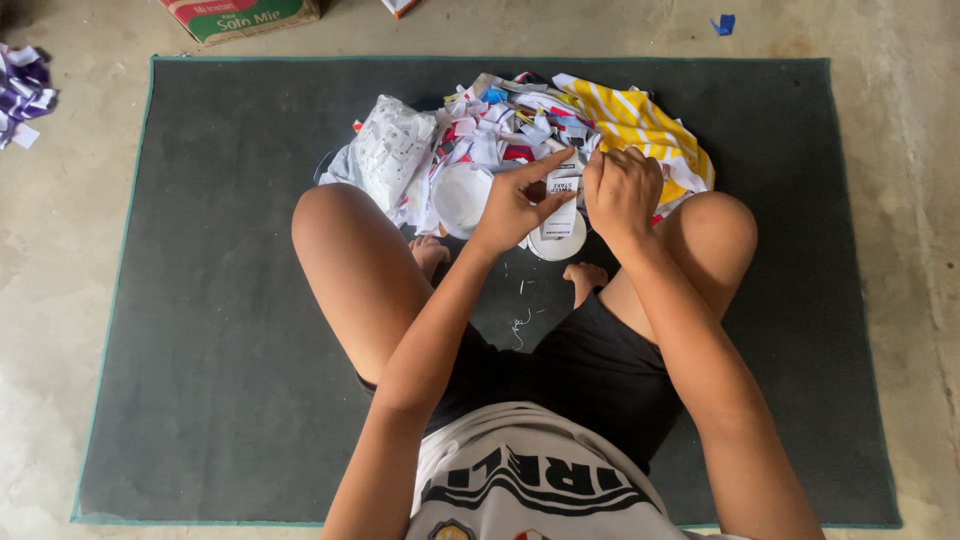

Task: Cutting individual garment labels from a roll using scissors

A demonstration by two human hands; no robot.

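Hands [570, 195] on flat white label [562, 205]

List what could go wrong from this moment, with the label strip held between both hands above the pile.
1. The left hand and right hand pinch one narrow white label strip; an uneven pull might tear it.
2. The heaped pile of labels could slide off the dark mat onto the bare floor.
3. The round white lid lies half buried and could get lost underneath.

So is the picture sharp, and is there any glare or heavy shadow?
Head view: soft, even light, no glare, only faint shadow under the knees; left hand, right hand, label strip and scrap pile look sharp; the mat edges bow slightly.
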